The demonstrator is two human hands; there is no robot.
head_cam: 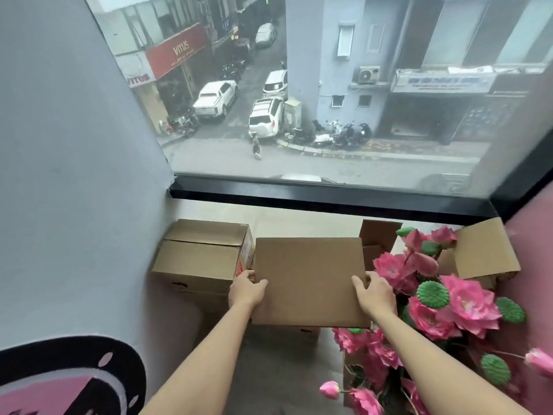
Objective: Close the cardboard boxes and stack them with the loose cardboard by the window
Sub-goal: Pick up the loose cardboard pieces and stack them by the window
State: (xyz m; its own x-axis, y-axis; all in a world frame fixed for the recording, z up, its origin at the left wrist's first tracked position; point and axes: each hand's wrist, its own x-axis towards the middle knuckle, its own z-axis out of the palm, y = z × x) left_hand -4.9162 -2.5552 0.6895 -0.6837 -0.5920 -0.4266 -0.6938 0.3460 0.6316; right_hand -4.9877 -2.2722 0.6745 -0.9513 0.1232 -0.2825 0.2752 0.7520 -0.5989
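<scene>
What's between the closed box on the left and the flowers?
The cardboard sheet, gripped at its side edges by the left hand and right hand, sits between closed box and flowers, head view.

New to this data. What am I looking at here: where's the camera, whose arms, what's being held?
There is no robot: one wide-angle camera worn on a person's head looks forward and down over their bare arms. The left hand and right hand grip opposite edges of a flat cardboard piece. Left of it sits a closed box; at the right stands an open box with raised flaps. Pink artificial flowers crowd the right side. Beyond is the window, overlooking a street.
</scene>
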